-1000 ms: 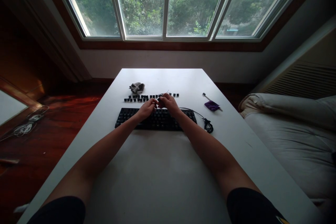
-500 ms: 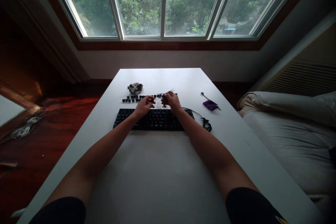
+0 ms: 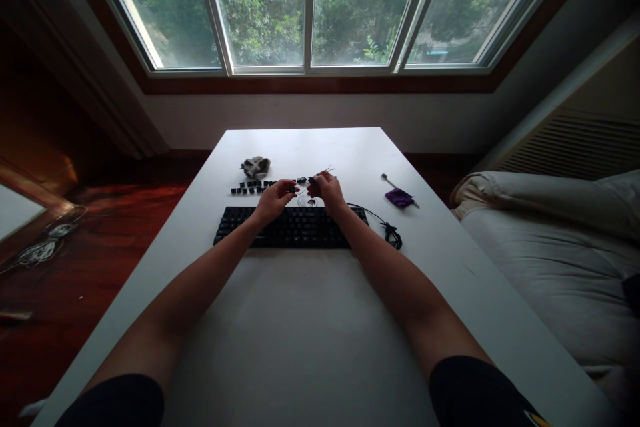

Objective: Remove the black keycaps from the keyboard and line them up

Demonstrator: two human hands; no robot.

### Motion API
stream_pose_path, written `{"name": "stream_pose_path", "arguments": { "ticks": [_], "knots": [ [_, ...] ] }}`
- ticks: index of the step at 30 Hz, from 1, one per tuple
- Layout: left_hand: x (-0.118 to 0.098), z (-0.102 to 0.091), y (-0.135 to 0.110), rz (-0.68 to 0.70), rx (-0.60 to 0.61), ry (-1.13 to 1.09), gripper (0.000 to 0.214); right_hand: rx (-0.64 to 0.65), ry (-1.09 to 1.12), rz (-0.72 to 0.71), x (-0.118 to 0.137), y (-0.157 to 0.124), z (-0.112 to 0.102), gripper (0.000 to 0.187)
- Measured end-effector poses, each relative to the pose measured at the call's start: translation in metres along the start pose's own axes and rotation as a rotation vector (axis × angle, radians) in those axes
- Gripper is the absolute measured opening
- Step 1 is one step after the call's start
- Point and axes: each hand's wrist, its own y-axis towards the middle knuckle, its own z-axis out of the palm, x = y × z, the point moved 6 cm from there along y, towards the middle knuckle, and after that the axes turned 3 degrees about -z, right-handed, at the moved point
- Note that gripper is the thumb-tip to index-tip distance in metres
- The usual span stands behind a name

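A small dark piece [image 3: 293, 190], probably a keycap, sits just above the centre of the frame at the fingertips of the left hand [image 3: 278, 200], whose thumb and fingers appear pinched on it. A short gap to its right is the right hand [image 3: 327, 191], curled round a dark tool [image 3: 313, 181]; thin wires jut from it toward the upper right, so its long axis seems to slant that way. The key relation, I judge, is this gap: piece and tool lie nearly level, facing each other, apart.

Below both hands the black keyboard [image 3: 300, 230] stretches left to right across the middle of the frame, the wrists passing over it. Beyond it, left of centre, stand rows of loose keycaps [image 3: 250, 189], nearer the left hand than the right. A crumpled grey cloth [image 3: 255, 167] lies above them. Right of centre are a bundled cable [image 3: 393, 236], a purple pouch or cloth [image 3: 399, 197] and a small brush [image 3: 389, 181], all on the white table [image 3: 300, 327].
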Motion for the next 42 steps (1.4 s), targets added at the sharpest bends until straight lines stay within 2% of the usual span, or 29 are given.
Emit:
{"name": "stream_pose_path", "arguments": {
  "ticks": [3, 8, 10, 21, 25, 29, 42],
  "knots": [
    [0.0, -0.002, 0.003, 0.032, -0.022, 0.091, 0.025, -0.012, -0.002, -0.002, -0.001, 0.001, -0.002, 0.019],
    [-0.002, -0.019, 0.018, 0.069, -0.17, 0.518, 0.023, -0.07, 0.003, -0.023, -0.002, 0.004, -0.01, 0.017],
    [-0.002, -0.022, 0.026, 0.078, -0.183, 0.651, 0.023, -0.098, 0.004, -0.015, -0.004, 0.007, -0.014, 0.016],
    [0.024, 0.001, 0.054, 0.041, -0.003, 1.136, 0.021, -0.136, 0.013, -0.012, -0.005, 0.012, -0.022, 0.017],
    [0.033, 0.002, 0.057, 0.048, 0.015, 1.201, 0.018, -0.138, 0.006, -0.01, -0.004, 0.012, -0.022, 0.018],
    [0.036, 0.0, 0.058, 0.053, -0.003, 1.154, 0.017, -0.134, -0.005, -0.01, -0.004, 0.012, -0.022, 0.019],
    [0.03, 0.002, 0.057, 0.031, 0.006, 1.124, 0.02, -0.119, -0.073, -0.027, -0.003, 0.011, -0.019, 0.018]
  ]
}}
